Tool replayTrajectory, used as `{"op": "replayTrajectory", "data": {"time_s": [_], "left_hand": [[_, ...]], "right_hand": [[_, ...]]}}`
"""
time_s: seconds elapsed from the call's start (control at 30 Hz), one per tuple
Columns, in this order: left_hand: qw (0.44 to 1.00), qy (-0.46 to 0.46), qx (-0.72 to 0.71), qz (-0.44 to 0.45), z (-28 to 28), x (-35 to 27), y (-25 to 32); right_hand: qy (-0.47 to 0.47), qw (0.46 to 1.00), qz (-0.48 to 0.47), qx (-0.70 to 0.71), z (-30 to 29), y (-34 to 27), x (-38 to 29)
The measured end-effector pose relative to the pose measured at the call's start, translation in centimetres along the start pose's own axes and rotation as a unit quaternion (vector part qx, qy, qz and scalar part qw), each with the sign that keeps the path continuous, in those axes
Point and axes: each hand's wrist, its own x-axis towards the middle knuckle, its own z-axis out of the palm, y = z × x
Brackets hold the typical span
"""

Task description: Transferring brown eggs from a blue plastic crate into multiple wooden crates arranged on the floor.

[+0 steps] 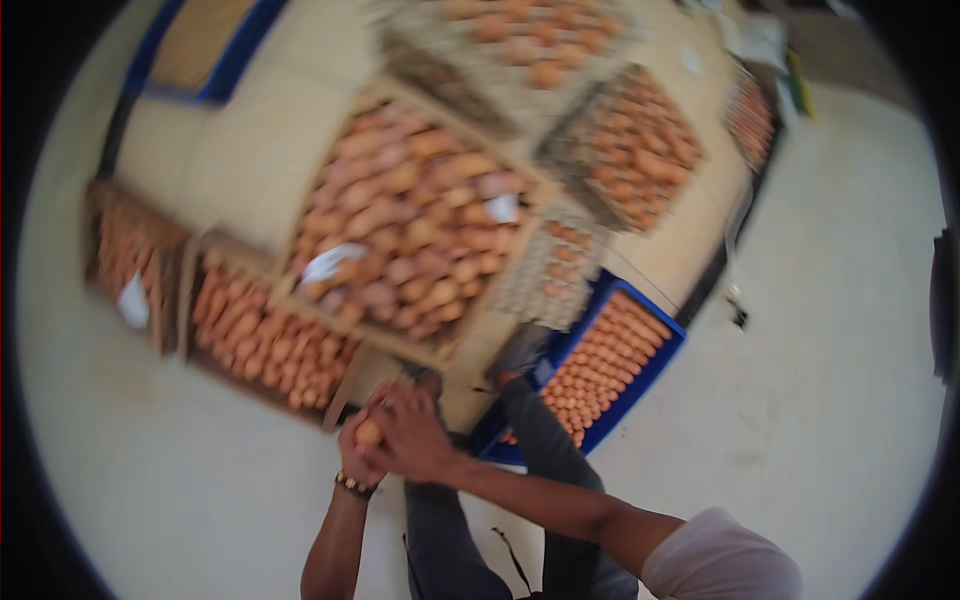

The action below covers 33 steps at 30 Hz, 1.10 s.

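My left hand [358,450], with a beaded bracelet at its wrist, and my right hand [416,435] are close together in front of my legs. Between them a brown egg [368,433] shows, cupped by the left palm and touched by the right fingers. Other eggs may be hidden under the fingers. Just beyond the hands stands a large wooden crate [360,330] heaped with brown eggs, with two white scraps on top. To the left is a smaller wooden crate [259,386] of eggs. A blue plastic crate [637,397] with rows of eggs lies right of my legs.
Grey egg trays [517,289], partly filled, sit between the large crate and the blue one. Stacked trays with eggs [645,161] stand farther back. Another wooden crate [169,300] is at far left, a blue-rimmed container [139,64] at upper left. A cable [731,225] lies at right.
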Motion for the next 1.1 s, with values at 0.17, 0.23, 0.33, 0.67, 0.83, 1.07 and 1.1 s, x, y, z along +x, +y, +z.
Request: {"op": "replayTrajectory", "data": {"time_s": [0.17, 0.23, 0.33, 0.67, 0.83, 1.07, 1.1], "left_hand": [[0.989, 0.082, -0.116, 0.044, -5.3, 1.4, 0.2], [0.984, 0.032, -0.154, 0.082, -11.2, 0.5, 1.6], [0.953, 0.003, -0.275, 0.131, -13.2, 1.8, 5.3], [0.667, 0.623, 0.242, 0.331, -26.4, 11.4, 22.7], [0.634, 0.680, 0.350, 0.114, -26.7, 14.6, 27.2], [0.757, 0.538, 0.273, 0.253, -30.0, 14.1, 29.1], [0.826, 0.413, 0.211, 0.320, -30.7, 13.9, 29.1]], "right_hand": [[-0.068, 0.990, -0.057, -0.113, 4.7, -0.3, 3.1], [-0.041, 0.995, -0.065, -0.064, 7.3, -2.5, 3.8], [-0.024, 0.998, -0.044, -0.024, 8.5, -2.0, 2.8], [-0.038, 0.998, 0.053, -0.028, 6.3, 6.6, -1.7], [-0.025, 0.991, 0.129, -0.025, 5.8, 9.5, -3.8], [0.004, 0.981, 0.190, 0.043, 3.4, 10.7, -6.5], [0.010, 0.979, 0.196, 0.050, 2.5, 11.3, -7.0]]}}
